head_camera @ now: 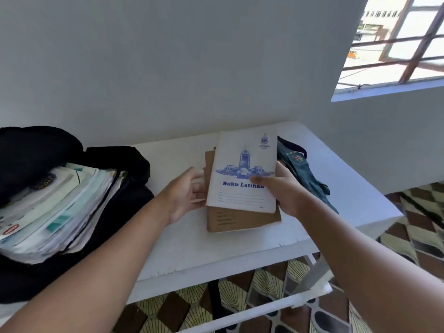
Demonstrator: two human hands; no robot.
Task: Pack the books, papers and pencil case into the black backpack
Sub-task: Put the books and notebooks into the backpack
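Note:
A black backpack (pixel 125 203) lies open at the left of the white table (pixel 192 246), with a thick stack of books and papers (pixel 55 207) inside its mouth. At the table's middle, both hands hold a small pile of exercise books (pixel 242 174): a white one titled "Buku Latihan" on top, brown ones (pixel 240 221) beneath. My left hand (pixel 185 195) grips the pile's left edge. My right hand (pixel 281 188) grips its right edge, thumb on the white cover. A dark teal pencil case (pixel 302 171) lies on the table behind my right hand, partly hidden.
The table stands against a pale wall, with its front edge near me and its right end close to a patterned floor (pixel 408 236). A barred window (pixel 394 42) is at the upper right. White frame bars (pixel 264 311) run under the table.

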